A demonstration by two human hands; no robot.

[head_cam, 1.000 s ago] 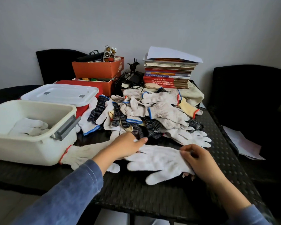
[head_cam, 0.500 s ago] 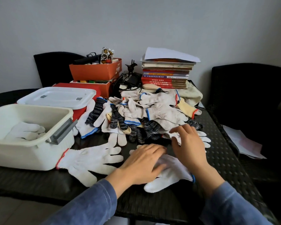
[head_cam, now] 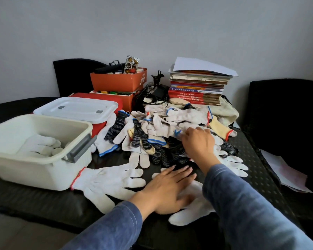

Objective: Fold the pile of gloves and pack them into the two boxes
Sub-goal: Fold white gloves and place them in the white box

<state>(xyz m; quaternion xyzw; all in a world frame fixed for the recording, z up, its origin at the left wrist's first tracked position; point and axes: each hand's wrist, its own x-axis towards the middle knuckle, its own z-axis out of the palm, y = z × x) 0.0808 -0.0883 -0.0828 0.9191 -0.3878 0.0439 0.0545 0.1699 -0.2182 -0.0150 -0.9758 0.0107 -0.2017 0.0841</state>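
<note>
A pile of gloves (head_cam: 152,136), white, striped dark and yellow, covers the middle of the black table (head_cam: 43,201). My left hand (head_cam: 167,189) lies flat on a white glove (head_cam: 192,213) at the near edge. My right hand (head_cam: 200,141) reaches into the pile, its fingers curled on a white glove with blue trim (head_cam: 170,131). A white glove with a red cuff (head_cam: 108,181) lies spread out to the left. The open cream box (head_cam: 43,170) holds folded white gloves (head_cam: 38,145). Behind it stands a second white box (head_cam: 76,109) with its lid on.
Two orange boxes (head_cam: 119,82) of odds and ends, a tangle of cables (head_cam: 155,94) and a stack of books (head_cam: 197,87) line the back of the table. Black chairs (head_cam: 285,114) stand at right and back left. Loose papers (head_cam: 282,170) lie on the right chair.
My right hand left the flat white glove and moved up into the pile. My left hand slid right onto that glove. The red-cuffed glove now lies uncovered.
</note>
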